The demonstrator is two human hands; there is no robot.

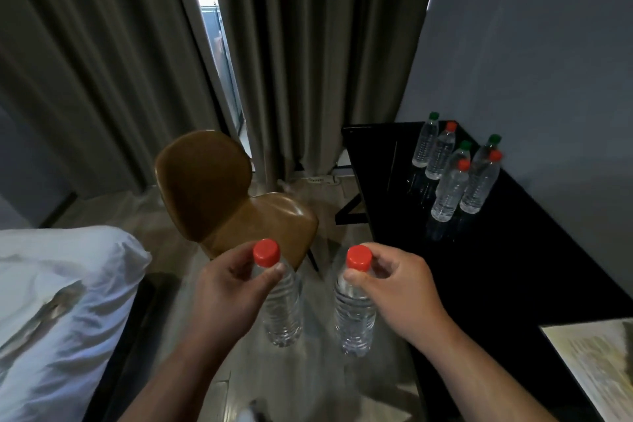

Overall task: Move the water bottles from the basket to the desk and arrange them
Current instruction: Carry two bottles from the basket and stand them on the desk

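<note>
The left hand (226,288) pinches the left bottle (282,312) at its neck and the right hand (400,288) the right bottle (354,315), so both hang upright over the floor (308,377), left of the table (479,267). 6 bottles (448,192) stand grouped at its far right, likely marking the placement zone.

Bottles (448,195) on desk (496,284), right; chair (219,188) left of desk; bed (61,301) leftmost.

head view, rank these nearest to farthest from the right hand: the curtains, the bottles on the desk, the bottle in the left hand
1. Left-held bottle, in the left hand, beside the right hand gripping the right-held bottle.
2. Desk bottles, ahead to the right, standing on the black desk.
3. Curtains, at the back of the room.
</note>
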